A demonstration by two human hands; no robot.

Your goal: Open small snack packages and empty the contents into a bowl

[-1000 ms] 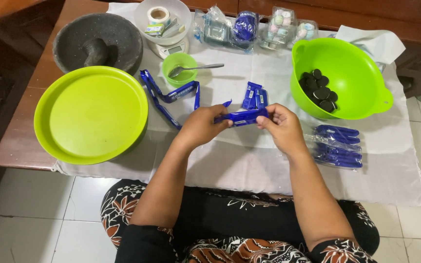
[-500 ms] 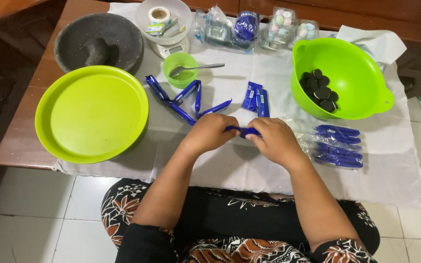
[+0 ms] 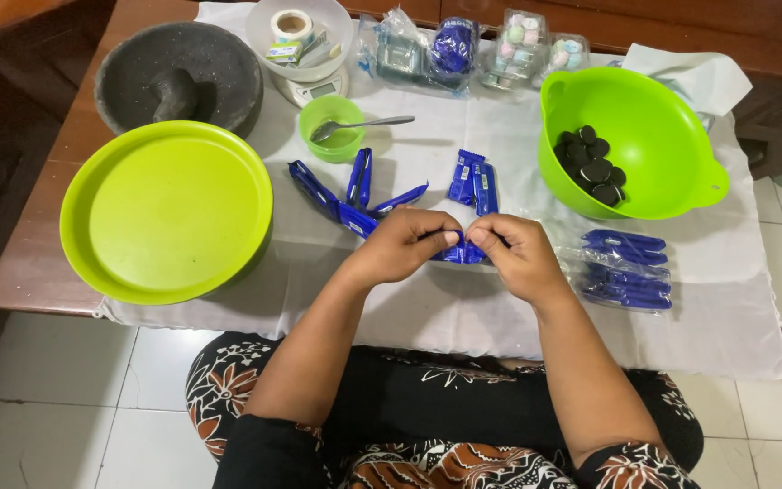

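1. Your lap, in dark floral-print cloth, sat nearest the camera, with pale floor tiles on either side
2. Your left hand and right hand met over the white tablecloth, fingertips almost touching
3. Both hands were closed in a pinch on one small blue packet, left fingers on its left end, right fingers on its right end; most of the packet was hidden under your fingers
4. That packet was held just above the cloth, near the front middle of the table
5. Just to your right lay a stack of blue packets in clear plastic, flat on the cloth
6. Just beyond your left hand lay empty blue wrappers, spread loosely; two more blue packets lay side by side beyond your right hand
7. On the left was a large lime-green plate, partly over the table edge
8. On the right was a lime-green bowl holding dark round biscuits
9. Further back stood a small green cup with a metal spoon resting in it
10. At the far edge were a dark stone mortar with its pestle, a white kitchen scale carrying a tape roll, and clear bags and boxes of sweets
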